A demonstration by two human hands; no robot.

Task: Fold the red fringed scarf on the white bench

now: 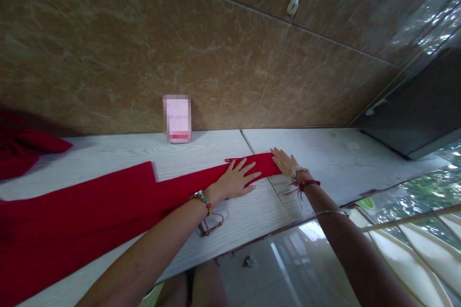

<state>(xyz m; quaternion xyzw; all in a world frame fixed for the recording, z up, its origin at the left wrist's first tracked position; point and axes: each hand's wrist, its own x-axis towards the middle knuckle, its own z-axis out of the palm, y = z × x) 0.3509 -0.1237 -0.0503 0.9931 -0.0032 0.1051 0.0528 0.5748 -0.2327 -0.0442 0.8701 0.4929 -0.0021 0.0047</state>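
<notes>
A long piece of red cloth [90, 206] lies along the white tabletop, wide at the left and narrowing to a strip at its right end. My left hand [236, 180] rests flat on this narrow strip with its fingers spread. At the strip's right end, my right hand [284, 162] lies with its fingers stretched out, touching the edge of the cloth. A thin red loop or tie [230, 159] sticks out from the strip's far side, just beyond my left fingers. Bracelets hang from both wrists.
A bunched red cloth [25, 146] sits at the far left. A pinkish box-like item [178, 119], blurred out, stands against the brown marbled wall [216, 57]. On the right is a large dark panel [414, 105]. The white table [324, 153] ends above a shiny floor.
</notes>
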